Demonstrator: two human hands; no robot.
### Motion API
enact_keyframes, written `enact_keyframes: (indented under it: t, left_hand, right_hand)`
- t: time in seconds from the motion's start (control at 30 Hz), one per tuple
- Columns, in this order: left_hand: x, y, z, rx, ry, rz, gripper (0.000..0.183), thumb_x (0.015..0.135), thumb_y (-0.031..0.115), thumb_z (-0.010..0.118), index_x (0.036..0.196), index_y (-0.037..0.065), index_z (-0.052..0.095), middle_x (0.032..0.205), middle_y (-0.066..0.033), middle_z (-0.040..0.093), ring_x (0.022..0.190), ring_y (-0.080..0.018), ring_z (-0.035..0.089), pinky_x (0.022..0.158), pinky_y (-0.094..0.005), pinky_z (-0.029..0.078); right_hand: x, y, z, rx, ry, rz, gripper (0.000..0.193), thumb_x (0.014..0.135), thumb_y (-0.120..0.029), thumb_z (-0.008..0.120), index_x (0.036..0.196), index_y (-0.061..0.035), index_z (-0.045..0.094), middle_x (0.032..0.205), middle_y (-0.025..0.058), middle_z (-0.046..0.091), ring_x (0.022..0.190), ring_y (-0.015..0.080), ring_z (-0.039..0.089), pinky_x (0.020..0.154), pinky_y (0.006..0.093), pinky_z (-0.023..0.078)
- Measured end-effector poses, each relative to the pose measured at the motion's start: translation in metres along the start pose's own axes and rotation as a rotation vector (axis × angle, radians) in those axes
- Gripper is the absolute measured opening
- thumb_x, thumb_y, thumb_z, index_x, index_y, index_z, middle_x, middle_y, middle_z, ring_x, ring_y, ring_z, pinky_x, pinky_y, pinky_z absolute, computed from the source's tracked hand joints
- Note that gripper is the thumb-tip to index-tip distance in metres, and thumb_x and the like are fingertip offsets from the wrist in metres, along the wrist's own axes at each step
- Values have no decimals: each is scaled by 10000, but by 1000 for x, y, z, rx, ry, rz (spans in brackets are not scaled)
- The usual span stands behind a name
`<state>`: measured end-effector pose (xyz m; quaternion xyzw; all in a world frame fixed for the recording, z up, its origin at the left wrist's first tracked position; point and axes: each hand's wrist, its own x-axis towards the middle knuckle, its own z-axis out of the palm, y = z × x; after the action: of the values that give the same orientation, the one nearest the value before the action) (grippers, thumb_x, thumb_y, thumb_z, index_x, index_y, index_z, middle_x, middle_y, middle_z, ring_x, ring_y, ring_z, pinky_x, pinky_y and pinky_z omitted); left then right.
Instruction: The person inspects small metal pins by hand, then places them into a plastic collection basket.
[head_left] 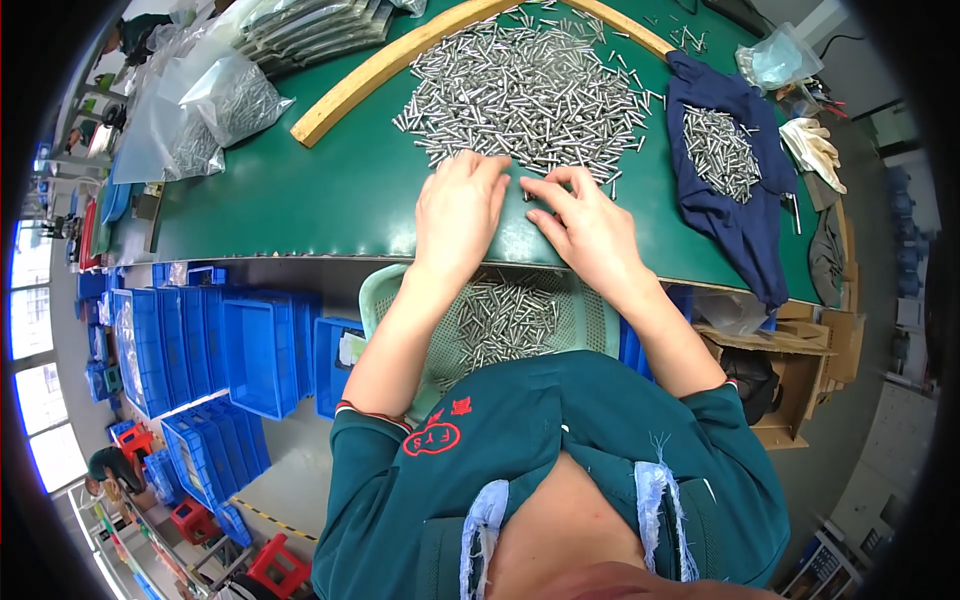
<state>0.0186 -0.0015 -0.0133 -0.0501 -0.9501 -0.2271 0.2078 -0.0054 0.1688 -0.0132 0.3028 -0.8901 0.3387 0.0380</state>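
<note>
A big heap of small silver metal pins (530, 90) lies on the green tabletop (330, 210). My left hand (460, 212) rests at the heap's near edge, fingers stretched forward and slightly bent, holding nothing that I can see. Just right of it, my right hand (590, 232) has its thumb and forefinger apart. A small dark piece (527, 196) sits in the gap between those fingertips, too small to name. Below the table edge, between my forearms, a pale green plastic basket (385, 295) holds more pins (507, 318).
Wooden strips (375, 72) border the heap. To the right, a navy cloth (735, 235) carries a smaller pin pile (720, 152), beside a white glove (812, 150). Clear bags of pins (235, 100) stand at left. Blue bins (262, 345) are stacked below left; a cardboard box (790, 385) sits below right.
</note>
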Motion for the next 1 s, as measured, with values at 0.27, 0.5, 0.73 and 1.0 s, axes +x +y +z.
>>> enact_keyframes:
  t: [0.27,0.5,0.73,1.0]
  left_hand:
    - [-8,2,0,13,-100,3,126,812,144,639,925,89,633,875,-82,593,868,-269,585,760,-399,470]
    - [9,-9,2,53,15,-56,154,813,143,664,942,76,615,899,-83,588,862,-279,592,751,-380,481]
    - [13,-16,13,175,75,-6,157,792,154,684,915,86,615,879,-73,573,832,-252,588,723,-376,465]
    - [-25,8,-3,74,-39,-1,124,787,146,687,874,83,626,832,-59,573,801,-248,579,718,-370,454]
  right_hand:
    - [-3,9,8,7,57,-53,192,823,-198,673,1005,-143,650,927,8,589,827,191,629,670,340,525]
    - [-2,0,4,2,10,-11,180,820,-211,677,989,-151,659,924,5,585,805,185,631,655,329,519]
    - [-3,3,7,10,50,-30,161,816,-197,680,969,-148,664,910,-2,584,774,188,631,644,329,518]
    - [-4,5,7,20,59,-22,178,810,-204,687,967,-129,652,889,1,583,760,189,628,633,331,514]
